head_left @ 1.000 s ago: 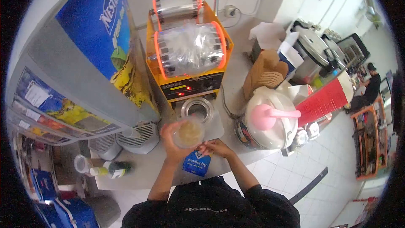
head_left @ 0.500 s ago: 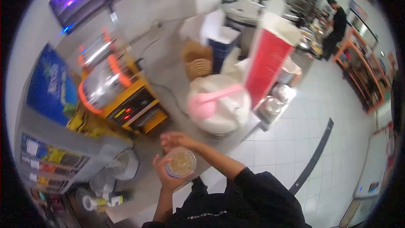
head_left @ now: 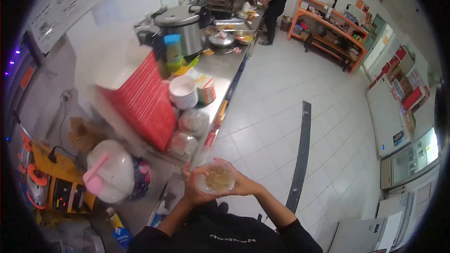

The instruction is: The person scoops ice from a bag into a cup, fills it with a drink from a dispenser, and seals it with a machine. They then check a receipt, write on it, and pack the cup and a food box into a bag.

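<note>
A round clear plastic cup [head_left: 218,179] with a yellowish-brown drink in it is held in front of my chest. My left hand [head_left: 193,188] is wrapped round its left side. From the other side my right hand [head_left: 241,183] grips the cup, its fingers curled over the far rim. Between my palms the lower part of the cup is hidden. Stacked clear plastic lids or bowls [head_left: 183,145] stand on the counter just beyond my hands.
A white tub [head_left: 110,171] bearing a pink scoop [head_left: 96,178] and a yellow sealing machine [head_left: 63,182] are on the left. Ahead lie a red bag [head_left: 145,100], white bowls [head_left: 183,92] and a large cooker [head_left: 180,26]. Another person [head_left: 277,7] stands at the far counter.
My view and body have turned right, toward the long counter and floor. My right hand, earlier beside the cup's far side, is now on the cup along with my left.
</note>
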A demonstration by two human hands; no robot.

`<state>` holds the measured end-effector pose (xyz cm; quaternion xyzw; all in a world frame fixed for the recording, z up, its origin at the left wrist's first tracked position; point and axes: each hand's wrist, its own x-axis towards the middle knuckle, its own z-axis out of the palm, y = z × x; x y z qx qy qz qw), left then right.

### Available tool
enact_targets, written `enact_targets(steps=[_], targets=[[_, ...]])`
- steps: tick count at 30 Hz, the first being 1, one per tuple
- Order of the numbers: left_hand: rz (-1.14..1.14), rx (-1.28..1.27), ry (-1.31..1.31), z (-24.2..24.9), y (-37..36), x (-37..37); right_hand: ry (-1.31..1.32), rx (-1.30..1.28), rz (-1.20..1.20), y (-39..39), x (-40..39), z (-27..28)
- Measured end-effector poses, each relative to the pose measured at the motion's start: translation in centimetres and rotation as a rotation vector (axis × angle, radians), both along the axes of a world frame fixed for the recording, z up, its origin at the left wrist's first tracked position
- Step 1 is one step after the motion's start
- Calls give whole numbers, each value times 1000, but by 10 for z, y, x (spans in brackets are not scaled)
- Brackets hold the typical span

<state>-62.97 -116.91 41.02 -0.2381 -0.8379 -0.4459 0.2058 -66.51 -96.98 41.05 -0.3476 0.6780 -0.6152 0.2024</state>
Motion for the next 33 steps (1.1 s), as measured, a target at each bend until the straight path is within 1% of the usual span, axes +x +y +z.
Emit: enact_targets(steps=[1,4,5,8,9,12,13,15,16,17,18,20,23,24,26,28,30,32,33], targets=[[-17,5,3,-7,18,-18,78,5,-79,15,-14,-12],[-82,20,-63,3,61,-75,-54,-156,-248,52,-51,-19],[-123,21,-142,4,74,-93,-85,-196,-335,60,-61,-26],[-141,-121,-103,6,113,-160,-75,-189,-488,100,-104,-45],[-224,-66,-125,5,126,-185,-133,-148,-545,114,-118,-45],[-400,-132,23,6,174,-268,-191,-146,-711,158,-167,-43],[-473,-96,57,17,192,-292,-85,-175,-794,172,-183,-37],[-710,-176,111,8,239,-341,-83,-160,-920,203,-206,-24],[-839,-220,129,10,274,-383,-93,-156,-994,230,-239,-18],[-846,-209,140,12,293,-401,-84,-197,-1049,243,-252,-19],[-883,-218,135,17,311,-417,-31,-116,-1127,260,-262,-33],[-947,-240,142,25,347,-456,-75,-261,-1193,285,-290,-40],[-1017,-216,191,19,394,-517,-39,-252,-1395,317,-340,-28],[-1039,-205,204,13,409,-537,-37,-206,-1393,335,-358,-37],[-1080,-232,262,-18,438,-582,-40,-103,-1383,374,-393,-60],[-1068,-256,270,-25,460,-625,-72,-119,-1374,403,-442,-70],[-991,-281,246,-19,478,-673,-89,-111,-1321,434,-498,-62],[-880,-252,172,3,490,-718,-86,-114,-1240,456,-568,-49],[-823,-250,146,13,494,-749,-68,-151,-1156,471,-609,-53]])
